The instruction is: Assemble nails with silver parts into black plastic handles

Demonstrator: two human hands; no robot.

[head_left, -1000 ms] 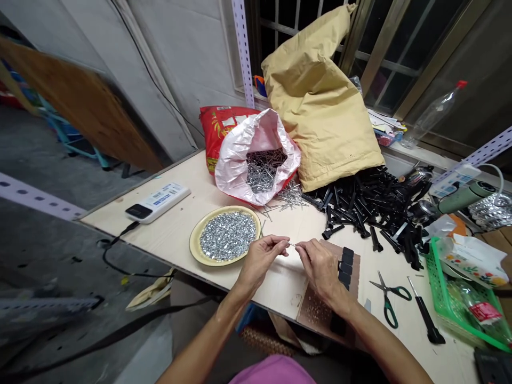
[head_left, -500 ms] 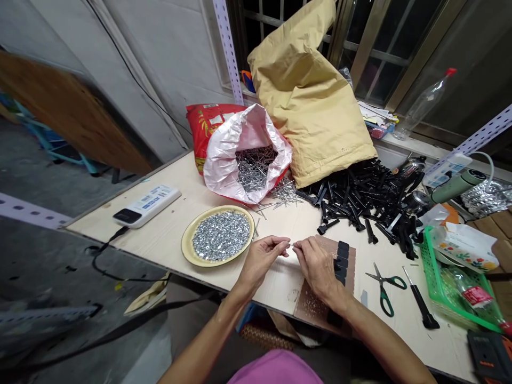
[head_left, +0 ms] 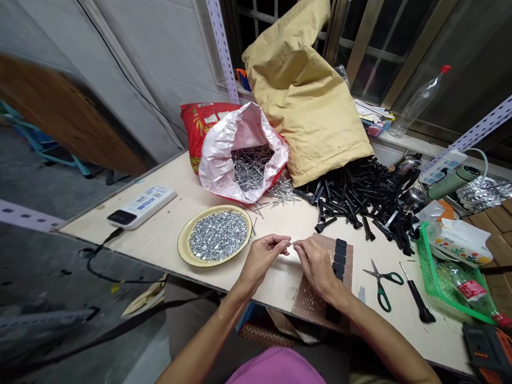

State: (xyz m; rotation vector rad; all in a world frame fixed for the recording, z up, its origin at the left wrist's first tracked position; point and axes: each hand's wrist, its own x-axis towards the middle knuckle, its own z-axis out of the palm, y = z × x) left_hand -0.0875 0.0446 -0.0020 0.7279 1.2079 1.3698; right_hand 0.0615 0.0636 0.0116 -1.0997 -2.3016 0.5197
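My left hand (head_left: 264, 257) and my right hand (head_left: 316, 262) meet over the table's front edge, fingertips close together. The right hand pinches a thin metal pin (head_left: 292, 244), whose tip points at the left fingertips. My left thumb and forefinger are pressed together on a tiny piece, mostly hidden by the fingers. Left of the hands is a yellow plate (head_left: 184, 255) heaped with small silver washer-like pieces (head_left: 218, 236). Under my right hand lies a brown board (head_left: 306, 301) with a row of black pads (head_left: 340, 260) and pale crumbs.
Behind stands a red-and-white bag (head_left: 216, 170) of long metal pins, some spilled out. A tan sack (head_left: 316, 106) leans over a pile of black plastic parts (head_left: 352, 192). Scissors (head_left: 382, 282), a black-handled tool (head_left: 419, 298) and a green basket (head_left: 430, 272) are at right; a white power bank (head_left: 142, 207) is left.
The whole view has shifted slightly, so the table things appear a little further left. Both hands keep the same pinch, almost unmoved.
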